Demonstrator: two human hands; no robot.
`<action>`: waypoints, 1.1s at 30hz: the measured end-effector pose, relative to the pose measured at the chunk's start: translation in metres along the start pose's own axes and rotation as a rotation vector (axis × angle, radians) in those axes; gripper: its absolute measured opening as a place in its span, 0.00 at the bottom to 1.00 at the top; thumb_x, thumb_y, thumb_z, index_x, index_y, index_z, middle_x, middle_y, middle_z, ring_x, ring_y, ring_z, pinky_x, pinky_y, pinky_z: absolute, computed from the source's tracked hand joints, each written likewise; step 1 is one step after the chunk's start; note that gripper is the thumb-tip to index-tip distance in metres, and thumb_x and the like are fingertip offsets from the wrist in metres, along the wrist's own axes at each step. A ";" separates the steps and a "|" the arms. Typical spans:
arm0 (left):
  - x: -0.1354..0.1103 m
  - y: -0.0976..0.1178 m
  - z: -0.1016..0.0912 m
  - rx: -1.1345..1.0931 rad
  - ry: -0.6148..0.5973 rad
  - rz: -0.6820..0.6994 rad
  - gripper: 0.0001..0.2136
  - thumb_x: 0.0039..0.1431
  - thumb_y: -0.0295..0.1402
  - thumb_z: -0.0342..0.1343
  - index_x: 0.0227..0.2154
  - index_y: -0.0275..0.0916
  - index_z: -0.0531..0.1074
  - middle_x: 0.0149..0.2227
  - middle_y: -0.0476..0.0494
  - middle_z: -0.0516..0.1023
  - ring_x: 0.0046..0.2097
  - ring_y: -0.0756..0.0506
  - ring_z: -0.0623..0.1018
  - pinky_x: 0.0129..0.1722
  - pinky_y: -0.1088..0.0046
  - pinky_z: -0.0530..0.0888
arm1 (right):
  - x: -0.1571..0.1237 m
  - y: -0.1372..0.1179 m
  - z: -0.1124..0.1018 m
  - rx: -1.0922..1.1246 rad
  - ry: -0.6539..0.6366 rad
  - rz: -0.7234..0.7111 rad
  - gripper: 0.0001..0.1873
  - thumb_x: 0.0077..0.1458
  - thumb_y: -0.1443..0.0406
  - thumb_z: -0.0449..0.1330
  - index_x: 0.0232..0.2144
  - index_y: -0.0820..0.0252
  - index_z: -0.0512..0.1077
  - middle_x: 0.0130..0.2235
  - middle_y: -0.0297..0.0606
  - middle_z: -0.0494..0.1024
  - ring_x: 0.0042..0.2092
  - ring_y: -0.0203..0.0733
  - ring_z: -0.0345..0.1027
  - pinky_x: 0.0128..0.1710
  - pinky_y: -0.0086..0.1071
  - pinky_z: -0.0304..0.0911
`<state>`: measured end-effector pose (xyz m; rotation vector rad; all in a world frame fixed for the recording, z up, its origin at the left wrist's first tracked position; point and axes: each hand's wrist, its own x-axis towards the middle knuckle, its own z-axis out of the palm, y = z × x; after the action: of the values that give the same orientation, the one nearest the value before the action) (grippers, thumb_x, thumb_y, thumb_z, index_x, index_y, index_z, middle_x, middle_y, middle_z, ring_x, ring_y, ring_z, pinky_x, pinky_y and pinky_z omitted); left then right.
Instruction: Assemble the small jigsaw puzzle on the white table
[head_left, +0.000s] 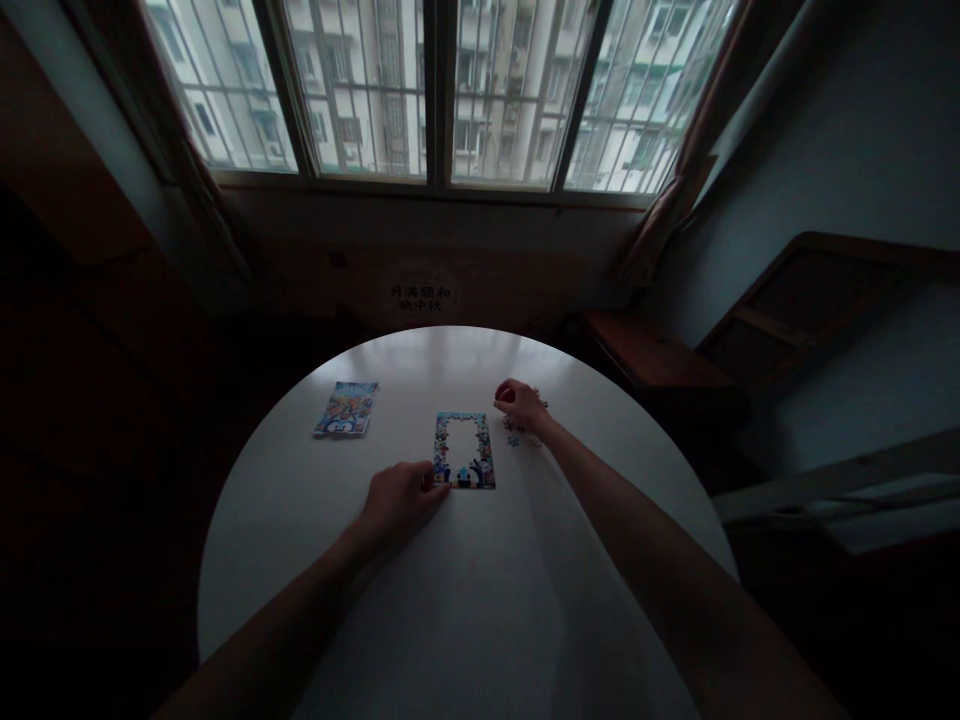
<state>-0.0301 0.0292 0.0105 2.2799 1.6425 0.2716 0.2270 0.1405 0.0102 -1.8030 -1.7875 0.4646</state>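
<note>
A partly assembled jigsaw puzzle [487,465] lies flat on the round white table [465,580], its border and bottom filled and its middle showing white. At its lower left corner, my left hand [401,495] is closed, with thumb and curled fingers on the edge. Just right of the puzzle's top, my right hand [521,403] hovers low over loose puzzle pieces [512,440], fingertips pinched together. Whatever sits in that pinch is too small and dark to make out. Part of the loose pieces is hidden beneath the right hand.
A colourful printed picture sheet or packet [349,410] rests at the table's left. Beyond the far edge are a barred window [435,90] and a box with printed characters [360,285]. A brown wooden chair or bench [652,350] stands at the right. The room is dim.
</note>
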 end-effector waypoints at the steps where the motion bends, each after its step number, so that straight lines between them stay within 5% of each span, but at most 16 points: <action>1: 0.000 0.000 0.000 -0.004 0.002 -0.002 0.15 0.53 0.48 0.52 0.25 0.40 0.71 0.25 0.49 0.75 0.26 0.50 0.71 0.24 0.76 0.54 | -0.004 -0.004 0.000 0.033 0.007 -0.016 0.06 0.47 0.68 0.61 0.31 0.60 0.70 0.30 0.35 0.77 0.32 0.33 0.70 0.31 0.25 0.62; 9: 0.001 0.003 0.009 -0.152 0.111 0.105 0.14 0.56 0.42 0.51 0.23 0.38 0.71 0.22 0.50 0.72 0.24 0.52 0.69 0.24 0.78 0.56 | -0.065 -0.019 0.004 0.608 0.049 -0.073 0.11 0.42 0.60 0.63 0.27 0.62 0.71 0.24 0.35 0.75 0.26 0.36 0.68 0.27 0.29 0.62; 16: -0.002 0.008 0.017 -0.272 0.163 0.351 0.11 0.57 0.37 0.51 0.26 0.36 0.73 0.21 0.51 0.70 0.23 0.54 0.66 0.25 0.80 0.60 | -0.107 -0.024 0.001 0.718 -0.102 -0.006 0.13 0.38 0.59 0.67 0.24 0.62 0.72 0.24 0.34 0.75 0.25 0.34 0.66 0.27 0.29 0.61; 22: -0.002 0.007 0.020 -0.336 0.194 0.365 0.08 0.57 0.34 0.52 0.34 0.37 0.75 0.22 0.51 0.71 0.23 0.55 0.67 0.26 0.81 0.62 | -0.124 -0.031 0.012 0.919 -0.181 0.040 0.14 0.38 0.58 0.67 0.26 0.63 0.72 0.23 0.33 0.74 0.25 0.34 0.67 0.28 0.29 0.61; 33: -0.001 0.006 0.020 -0.337 0.233 0.396 0.09 0.57 0.34 0.51 0.35 0.37 0.75 0.23 0.49 0.73 0.23 0.54 0.68 0.27 0.80 0.65 | -0.137 -0.027 0.020 0.897 -0.117 0.071 0.13 0.40 0.58 0.66 0.26 0.61 0.74 0.22 0.33 0.74 0.24 0.33 0.64 0.25 0.28 0.59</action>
<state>-0.0188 0.0236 -0.0057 2.3484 1.1130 0.8640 0.1862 0.0063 -0.0077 -1.2024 -1.2497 1.1903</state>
